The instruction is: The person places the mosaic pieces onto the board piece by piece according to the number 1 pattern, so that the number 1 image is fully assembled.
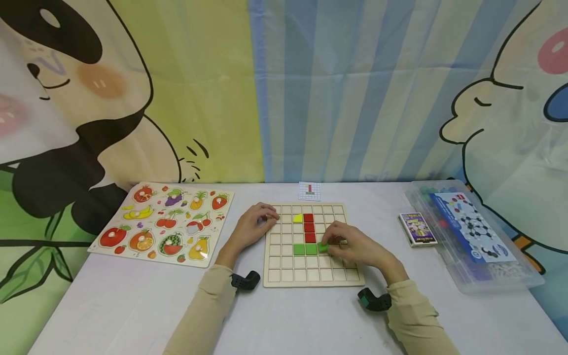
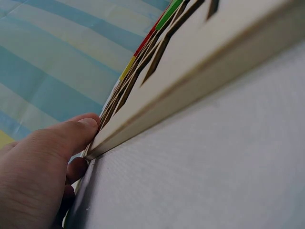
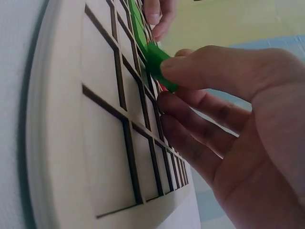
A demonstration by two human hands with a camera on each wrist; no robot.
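A wooden grid board [image 1: 280, 276] lies flat on the table, divided into square cells. One yellow tile [image 1: 298, 218] sits beside the top of a column of red tiles [image 1: 308, 228]. Two green tiles [image 1: 305, 249] lie in a row below the red ones. My right hand [image 1: 352, 242] pinches another green tile [image 3: 158, 64] between thumb and fingers; it is tilted at the right end of the green row. At the board's left edge my left hand [image 1: 251, 224] grips the rim, the thumb [image 2: 78, 131] on it and a curled finger against the side.
Behind the board lies a small pattern card [image 1: 309, 191]. A fruit puzzle board [image 1: 164, 224] is at the left. To the right are a small card box [image 1: 417, 230] and a clear plastic case [image 1: 483, 236] with a blue-and-white leaflet. A printed curtain [image 1: 355, 88] hangs behind the table.
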